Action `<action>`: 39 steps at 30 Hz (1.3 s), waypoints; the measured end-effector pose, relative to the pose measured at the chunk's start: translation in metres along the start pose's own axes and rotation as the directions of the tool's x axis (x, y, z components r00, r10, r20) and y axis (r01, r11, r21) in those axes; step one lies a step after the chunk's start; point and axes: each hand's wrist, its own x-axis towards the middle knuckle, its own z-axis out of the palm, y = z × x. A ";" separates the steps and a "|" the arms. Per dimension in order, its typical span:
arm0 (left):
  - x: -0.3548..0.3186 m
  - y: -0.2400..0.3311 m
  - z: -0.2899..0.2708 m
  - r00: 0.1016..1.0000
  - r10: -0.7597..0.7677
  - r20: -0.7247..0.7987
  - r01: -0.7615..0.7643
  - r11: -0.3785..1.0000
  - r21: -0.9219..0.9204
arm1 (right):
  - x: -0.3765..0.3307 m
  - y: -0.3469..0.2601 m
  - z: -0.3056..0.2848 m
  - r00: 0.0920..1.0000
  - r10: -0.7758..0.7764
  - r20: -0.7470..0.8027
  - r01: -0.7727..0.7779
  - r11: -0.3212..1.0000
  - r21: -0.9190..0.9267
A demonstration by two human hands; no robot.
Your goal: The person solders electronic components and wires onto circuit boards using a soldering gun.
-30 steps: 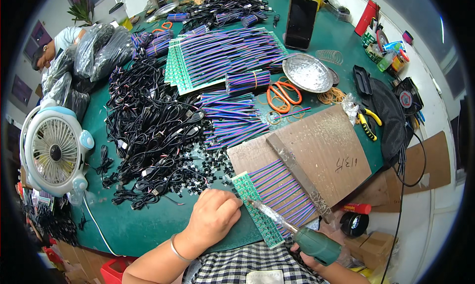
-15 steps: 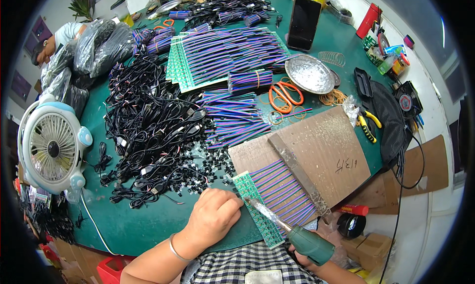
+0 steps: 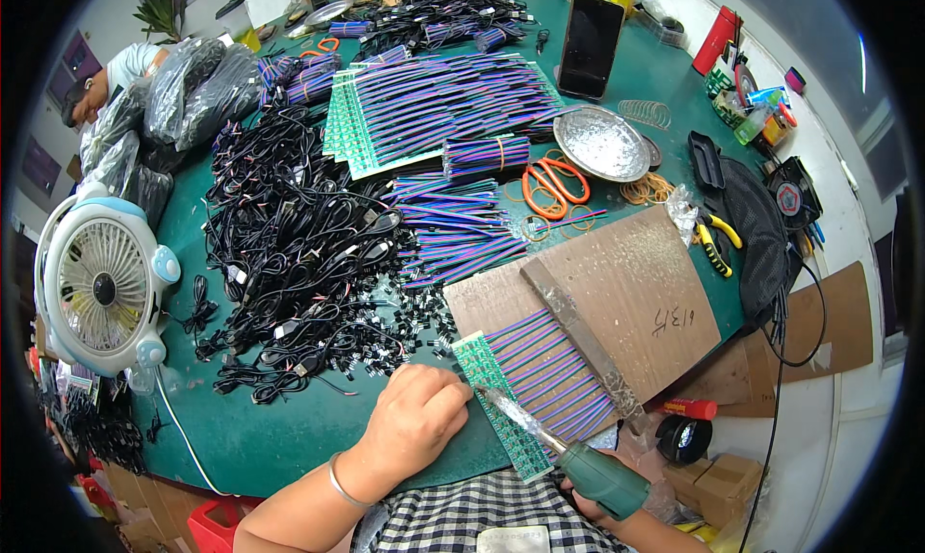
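Note:
A green circuit board panel point(image 3: 501, 406) lies slanted in front of me, with a row of blue, purple and black wires point(image 3: 554, 370) running from its right side under a worn bar point(image 3: 583, 336). My right hand point(image 3: 584, 505), partly hidden behind the green handle, grips a soldering iron point(image 3: 602, 476). The iron's tip touches or hovers just over the board's left part. Beside that tip, my left hand point(image 3: 419, 413) is closed in a pinch at the board's left edge. What its fingers hold is too small and covered to make out.
A wooden board point(image 3: 655, 293) carries the bar. Left of it spread black cables point(image 3: 299, 245) and small connectors point(image 3: 414, 312). Beyond lie wired panels point(image 3: 434, 110), orange scissors point(image 3: 554, 187), a metal dish point(image 3: 602, 144) and a phone point(image 3: 588, 47). A fan point(image 3: 101, 283) stands left; yellow-handled pliers point(image 3: 718, 245) lie right.

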 end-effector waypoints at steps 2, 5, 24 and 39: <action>0.000 0.001 0.000 1.000 0.002 -0.004 -0.002 1.000 0.001 | -0.001 0.002 -0.002 0.999 -0.039 0.009 0.040 0.995 -0.091; 0.000 0.001 -0.001 1.000 0.004 -0.002 -0.004 1.000 0.002 | -0.006 0.005 -0.004 0.998 -0.052 0.045 0.057 0.990 -0.126; -0.006 -0.002 0.001 1.000 -0.006 -0.004 0.006 1.000 0.026 | 0.010 -0.034 -0.005 0.978 0.208 -0.021 -0.202 0.963 0.179; -0.024 -0.020 -0.061 0.943 -0.311 -0.118 0.331 0.836 0.438 | -0.005 0.001 -0.027 0.986 0.107 0.127 -0.079 0.975 -0.207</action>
